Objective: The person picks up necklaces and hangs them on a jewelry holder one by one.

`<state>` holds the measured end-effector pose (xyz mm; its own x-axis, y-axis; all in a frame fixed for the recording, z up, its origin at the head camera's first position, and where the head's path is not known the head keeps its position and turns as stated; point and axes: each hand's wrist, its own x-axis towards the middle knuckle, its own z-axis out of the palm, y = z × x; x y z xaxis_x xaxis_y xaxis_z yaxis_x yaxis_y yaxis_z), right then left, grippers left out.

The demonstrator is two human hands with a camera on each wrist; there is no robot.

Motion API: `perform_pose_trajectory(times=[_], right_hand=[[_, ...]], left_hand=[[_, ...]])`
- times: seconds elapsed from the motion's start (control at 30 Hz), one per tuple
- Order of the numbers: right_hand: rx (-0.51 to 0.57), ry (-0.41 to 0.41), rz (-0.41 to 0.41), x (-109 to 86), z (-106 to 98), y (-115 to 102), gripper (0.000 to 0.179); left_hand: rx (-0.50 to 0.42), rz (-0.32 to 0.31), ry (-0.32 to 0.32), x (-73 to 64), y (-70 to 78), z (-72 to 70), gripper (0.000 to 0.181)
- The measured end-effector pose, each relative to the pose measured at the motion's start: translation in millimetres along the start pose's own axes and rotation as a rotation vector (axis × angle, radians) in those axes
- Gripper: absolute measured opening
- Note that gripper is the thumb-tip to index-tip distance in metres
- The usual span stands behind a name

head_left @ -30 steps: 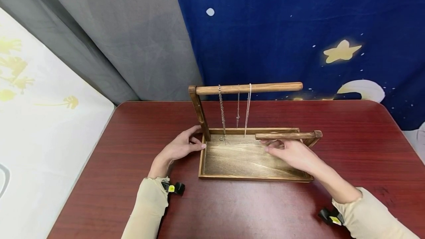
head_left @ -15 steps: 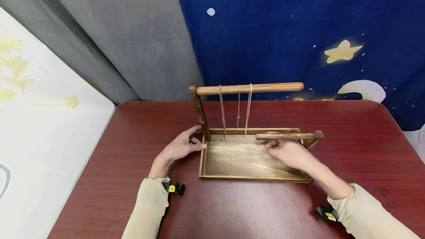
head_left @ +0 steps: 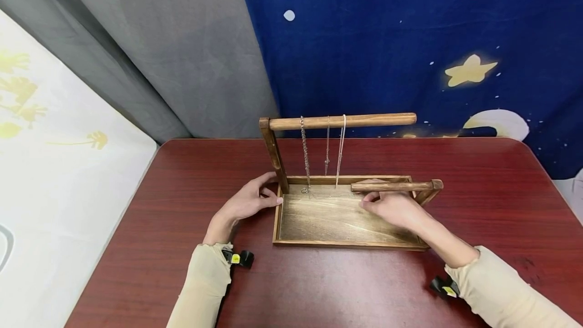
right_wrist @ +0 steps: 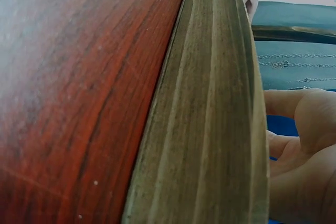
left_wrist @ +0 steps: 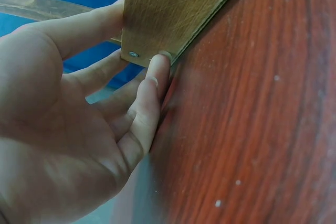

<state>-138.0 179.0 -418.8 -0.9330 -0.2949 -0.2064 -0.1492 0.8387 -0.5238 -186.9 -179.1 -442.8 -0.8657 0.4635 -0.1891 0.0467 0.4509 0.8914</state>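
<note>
A wooden jewelry stand (head_left: 328, 242) with a shallow tray base stands on the table. From its tall bar (head_left: 378, 120) hang a thick silver chain necklace (head_left: 305, 153), a thin silver necklace (head_left: 327, 151) and a pale necklace (head_left: 340, 153). My left hand (head_left: 248, 199) grips the tray's left wall near the post, thumb on the rim and fingers round the corner in the left wrist view. My right hand (head_left: 398, 209) reaches into the tray under the short bar (head_left: 387, 187), fingers bent, near a thin chain (head_left: 325, 197) on the tray floor. I cannot tell whether they pinch it.
The dark red table (head_left: 205, 166) extends around the stand on all sides. Behind it hang a blue curtain (head_left: 364, 54) with stars and a grey curtain (head_left: 182, 39). At the left is a white surface with yellow flower prints (head_left: 68, 166).
My right hand has shifted slightly left in the tray, its fingers drawing closer together, and its forearm has moved left. The left hand and the hanging necklaces have stayed put.
</note>
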Motion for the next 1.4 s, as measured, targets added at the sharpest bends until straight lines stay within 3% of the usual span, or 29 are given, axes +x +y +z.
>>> perform_pose_trajectory(times=[0.1,0.37,0.63,0.87,1.4], right_hand=[[-0.002,0.014,-0.015,2.0,2,2,0.021],[0.128,0.026,0.005,11.1,7,6,0.023],[0.072,0.047,0.006,12.4,8,6,0.019],[0.114,0.032,0.019,12.9,10,7,0.023],[0.177,0.111,-0.089,17.3,18,10,0.016]], left_hand=[[0.004,-0.006,0.002,0.3,-0.3,-0.1,0.074],[0.000,-0.014,0.008,2.2,-3.8,-1.4,0.074],[0.009,-0.036,0.010,3.0,-2.2,-1.3,0.075],[0.001,-0.025,0.012,2.7,-1.2,-0.1,0.074],[-0.005,-0.020,0.004,1.0,-1.9,-0.6,0.075]])
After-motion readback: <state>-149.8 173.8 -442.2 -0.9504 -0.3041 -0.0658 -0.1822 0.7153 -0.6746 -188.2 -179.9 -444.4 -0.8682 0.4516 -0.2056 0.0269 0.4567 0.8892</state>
